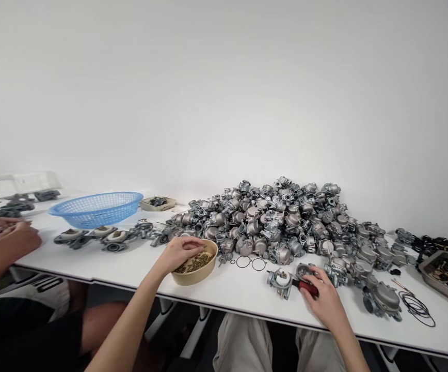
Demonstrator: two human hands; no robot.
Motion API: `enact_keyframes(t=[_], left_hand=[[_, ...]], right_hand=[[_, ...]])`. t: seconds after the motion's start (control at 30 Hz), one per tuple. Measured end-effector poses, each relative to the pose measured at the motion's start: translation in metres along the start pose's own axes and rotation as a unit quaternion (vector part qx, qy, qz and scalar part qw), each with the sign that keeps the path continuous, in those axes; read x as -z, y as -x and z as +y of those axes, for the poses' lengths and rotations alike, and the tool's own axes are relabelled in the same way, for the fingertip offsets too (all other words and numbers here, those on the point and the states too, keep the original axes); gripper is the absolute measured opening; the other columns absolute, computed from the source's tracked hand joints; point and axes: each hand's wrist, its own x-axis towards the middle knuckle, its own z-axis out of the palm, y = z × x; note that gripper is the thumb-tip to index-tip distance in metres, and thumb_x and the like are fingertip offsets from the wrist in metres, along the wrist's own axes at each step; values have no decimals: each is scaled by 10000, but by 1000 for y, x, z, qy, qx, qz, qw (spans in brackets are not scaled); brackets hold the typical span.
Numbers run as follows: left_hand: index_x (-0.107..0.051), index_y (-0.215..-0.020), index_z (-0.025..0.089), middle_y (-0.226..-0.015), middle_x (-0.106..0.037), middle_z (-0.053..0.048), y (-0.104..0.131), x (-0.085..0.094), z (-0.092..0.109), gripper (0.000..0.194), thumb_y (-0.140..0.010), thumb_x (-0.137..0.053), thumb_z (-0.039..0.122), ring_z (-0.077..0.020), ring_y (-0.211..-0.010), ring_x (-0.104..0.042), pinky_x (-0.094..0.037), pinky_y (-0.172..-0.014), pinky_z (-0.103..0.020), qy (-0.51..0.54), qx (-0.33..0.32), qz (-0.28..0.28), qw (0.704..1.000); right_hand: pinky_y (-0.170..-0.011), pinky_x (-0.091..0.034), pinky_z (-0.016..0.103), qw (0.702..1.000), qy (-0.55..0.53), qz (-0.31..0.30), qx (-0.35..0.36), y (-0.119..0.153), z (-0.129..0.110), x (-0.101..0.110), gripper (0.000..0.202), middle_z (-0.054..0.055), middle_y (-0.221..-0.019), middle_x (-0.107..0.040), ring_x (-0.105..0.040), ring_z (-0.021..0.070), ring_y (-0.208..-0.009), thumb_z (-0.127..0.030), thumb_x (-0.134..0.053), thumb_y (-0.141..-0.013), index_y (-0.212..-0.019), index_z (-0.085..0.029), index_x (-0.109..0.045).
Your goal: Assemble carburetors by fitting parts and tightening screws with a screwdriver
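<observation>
My left hand point(181, 254) reaches over the rim of a tan bowl point(195, 278) of small brass pieces point(197, 262). Its fingers are bent and pressed together at the pieces; what they pinch is too small to make out. My right hand point(323, 297) is closed around the red handle of a screwdriver point(308, 288), low over the table. Left of the screwdriver lies an opened carburetor point(281, 282) with a white float showing. A loose carburetor bowl cover point(305, 270) sits just beyond my right fingers.
A large heap of carburetors point(270, 217) fills the table's back. Rubber rings point(243, 262) lie before it. At right are black rings point(417, 310) and a metal tray point(436, 276) of parts. At left are a blue basket point(100, 206), several opened carburetors point(113, 240) and another person's hands point(11, 240).
</observation>
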Motion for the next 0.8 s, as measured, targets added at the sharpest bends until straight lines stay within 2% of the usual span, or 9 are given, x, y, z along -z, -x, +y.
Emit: enact_keyframes(t=[0.17,0.57,0.8], left_hand=[[-821,-915,211,-924,-852,-87,-1,-1,-1,514,-660,-805,658,-334,-942,-796,-647,-793,-332,41,1,13,999],[-802,-878,206,-850,-842,-79,-5,1,-2,486,-609,-859,607,-335,-914,-795,-666,-781,-355,79,33,4,996],[-798,-818,217,-796,-835,-70,-3,0,-1,471,-570,-890,607,-335,-863,-800,-670,-766,-371,91,32,20,995]], right_hand=[[-913,-611,421,1000,-4,-10,-3,-1,-3,4,278,135,-1372,-646,-721,309,-1103,-308,-585,-893,-1086,-246,-776],[-920,-603,414,1000,4,-14,-2,-1,-4,4,277,134,-1379,-636,-719,297,-1106,-300,-585,-897,-1093,-246,-773],[-931,-606,412,1000,-2,-11,2,-1,-2,4,269,130,-1368,-646,-723,299,-1096,-302,-605,-892,-1092,-252,-778]])
